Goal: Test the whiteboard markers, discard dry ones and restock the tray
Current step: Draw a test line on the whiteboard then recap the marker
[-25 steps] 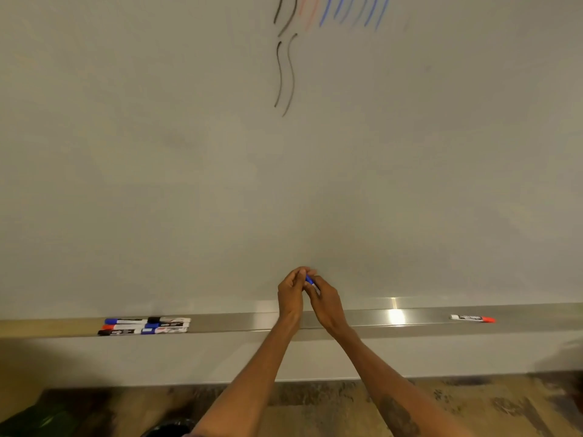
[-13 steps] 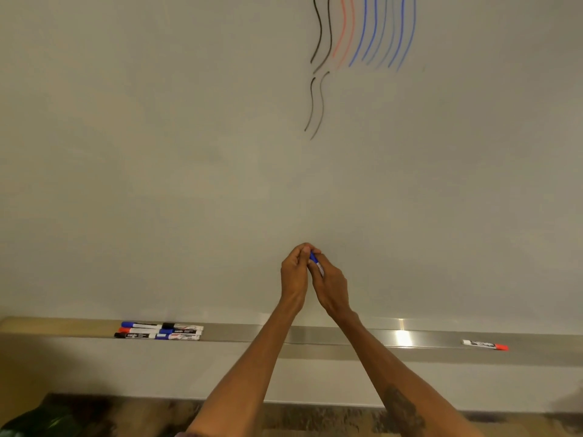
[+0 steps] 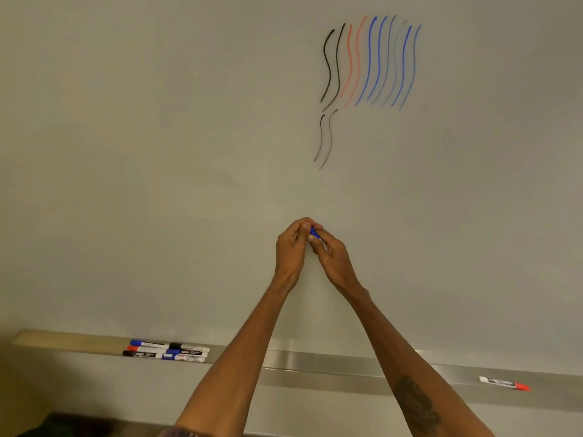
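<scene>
Both my hands meet in front of the whiteboard (image 3: 157,152) around a blue marker (image 3: 315,233). My left hand (image 3: 291,247) pinches its blue cap end with curled fingers. My right hand (image 3: 332,258) grips the white barrel lower down. Most of the marker is hidden inside the hands. Wavy black, red and blue test strokes (image 3: 372,61) mark the board above, with two thinner black strokes (image 3: 325,138) below them. On the metal tray (image 3: 315,365), several capped markers (image 3: 167,351) lie in a bunch at the left. A single red-capped marker (image 3: 504,383) lies at the right.
A wall strip runs below the tray, and dark patterned floor (image 3: 79,425) shows at the bottom left. The tray's middle stretch is crossed by my forearms.
My hands have risen up the board with the blue marker still held between them. The view has tilted upward, so the test strokes show in full and the tray sits lower.
</scene>
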The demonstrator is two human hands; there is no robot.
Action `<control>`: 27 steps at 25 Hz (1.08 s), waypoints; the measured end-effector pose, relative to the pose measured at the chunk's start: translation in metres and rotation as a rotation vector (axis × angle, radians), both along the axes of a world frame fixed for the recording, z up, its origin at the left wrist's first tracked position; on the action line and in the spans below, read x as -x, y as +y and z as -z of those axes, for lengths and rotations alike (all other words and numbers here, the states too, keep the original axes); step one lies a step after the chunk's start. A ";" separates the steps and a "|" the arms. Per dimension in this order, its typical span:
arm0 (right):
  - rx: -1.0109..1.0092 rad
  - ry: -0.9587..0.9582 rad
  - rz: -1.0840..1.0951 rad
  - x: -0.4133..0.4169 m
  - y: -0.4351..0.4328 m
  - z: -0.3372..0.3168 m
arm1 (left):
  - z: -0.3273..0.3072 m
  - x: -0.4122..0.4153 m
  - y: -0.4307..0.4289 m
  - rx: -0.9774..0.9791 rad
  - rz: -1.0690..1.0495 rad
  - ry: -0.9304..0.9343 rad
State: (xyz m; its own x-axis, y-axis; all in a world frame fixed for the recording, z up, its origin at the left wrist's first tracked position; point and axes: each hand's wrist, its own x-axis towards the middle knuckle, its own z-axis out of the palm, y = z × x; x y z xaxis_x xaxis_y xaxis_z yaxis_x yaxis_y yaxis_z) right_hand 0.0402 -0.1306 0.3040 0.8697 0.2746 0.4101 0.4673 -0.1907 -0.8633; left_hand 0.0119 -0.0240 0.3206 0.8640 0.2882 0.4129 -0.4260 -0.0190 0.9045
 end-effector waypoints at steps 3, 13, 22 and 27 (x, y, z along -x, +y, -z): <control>-0.042 -0.011 -0.097 0.004 0.001 -0.019 | -0.015 -0.002 0.007 0.057 -0.006 -0.040; -0.389 -0.049 -0.190 0.020 0.012 -0.098 | -0.116 -0.001 0.023 0.022 -0.225 -0.395; -0.747 -0.038 -0.235 0.017 -0.008 -0.147 | -0.177 -0.048 0.030 -0.243 -0.409 -0.500; -0.723 -0.142 -0.210 0.003 -0.021 -0.147 | -0.171 -0.073 0.030 -0.291 -0.479 -0.542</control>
State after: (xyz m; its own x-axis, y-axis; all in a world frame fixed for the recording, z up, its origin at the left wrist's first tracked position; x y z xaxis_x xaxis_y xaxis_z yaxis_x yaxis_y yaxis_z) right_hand 0.0367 -0.1517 0.4505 0.7546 0.0493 0.6543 0.5467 0.5042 -0.6685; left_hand 0.0847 0.0065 0.4916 0.3285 0.3949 0.8580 -0.6924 -0.5172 0.5031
